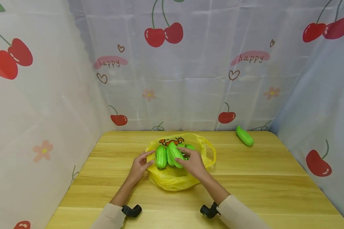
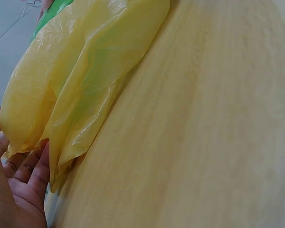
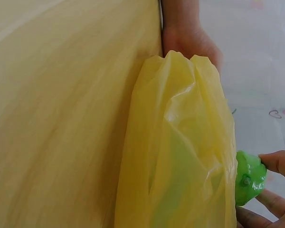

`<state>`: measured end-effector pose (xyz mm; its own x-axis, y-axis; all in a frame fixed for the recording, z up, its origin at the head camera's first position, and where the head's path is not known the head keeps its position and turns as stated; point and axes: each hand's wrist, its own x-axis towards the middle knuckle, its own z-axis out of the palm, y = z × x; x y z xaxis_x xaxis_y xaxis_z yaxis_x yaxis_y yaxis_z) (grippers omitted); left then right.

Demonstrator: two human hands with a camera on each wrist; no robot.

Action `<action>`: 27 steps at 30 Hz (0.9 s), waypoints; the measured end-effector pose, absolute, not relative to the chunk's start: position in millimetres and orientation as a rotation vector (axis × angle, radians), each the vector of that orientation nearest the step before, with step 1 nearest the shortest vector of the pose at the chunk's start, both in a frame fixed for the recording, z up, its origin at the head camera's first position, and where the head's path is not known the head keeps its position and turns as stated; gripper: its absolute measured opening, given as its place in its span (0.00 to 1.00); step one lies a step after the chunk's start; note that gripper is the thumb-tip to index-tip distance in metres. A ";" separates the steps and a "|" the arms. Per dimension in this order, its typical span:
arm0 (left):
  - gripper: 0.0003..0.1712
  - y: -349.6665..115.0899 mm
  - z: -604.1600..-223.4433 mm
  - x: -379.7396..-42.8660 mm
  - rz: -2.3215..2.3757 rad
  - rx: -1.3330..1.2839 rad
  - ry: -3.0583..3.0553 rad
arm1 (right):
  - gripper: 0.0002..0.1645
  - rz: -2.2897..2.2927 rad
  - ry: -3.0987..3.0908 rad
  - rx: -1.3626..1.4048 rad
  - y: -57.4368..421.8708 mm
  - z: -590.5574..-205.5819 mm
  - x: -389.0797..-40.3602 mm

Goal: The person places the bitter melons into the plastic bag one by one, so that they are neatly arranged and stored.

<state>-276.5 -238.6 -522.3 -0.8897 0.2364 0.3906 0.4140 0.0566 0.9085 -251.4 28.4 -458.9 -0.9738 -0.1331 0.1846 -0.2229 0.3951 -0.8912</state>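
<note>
A yellow plastic bag point(image 1: 172, 183) lies with its mouth open on the table, holding several glossy green toy cucumbers point(image 1: 161, 157). My right hand point(image 1: 193, 162) grips one tilted cucumber point(image 1: 174, 154) between thumb and fingers, over the others in the bag mouth. In the right wrist view, the stubby end of this cucumber point(image 3: 251, 179) sticks out above the bag's rim. At the bag's left side, my left hand point(image 1: 139, 164) holds the rim, thumb and fingers about its edge. The left wrist view has those fingers point(image 2: 38, 173) partly hidden by the yellow film.
Another green cucumber point(image 1: 245, 136) lies alone at the back right of the wooden table point(image 1: 261, 190). One bag handle point(image 1: 213, 152) loops out to the right. White curtains with printed cherries point(image 1: 164, 34) enclose the table at the back and both sides.
</note>
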 end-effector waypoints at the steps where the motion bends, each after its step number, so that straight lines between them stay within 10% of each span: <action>1: 0.26 -238.8 -521.9 -276.4 -1.958 -0.675 -2.182 | 0.29 1.659 -2.549 0.319 26.2 -458.5 -252.3; 27: 0.26 -239.7 -524.8 -278.4 -1.936 -0.702 -2.177 | 0.29 1.601 -2.511 0.239 -13.7 -466.4 -272.3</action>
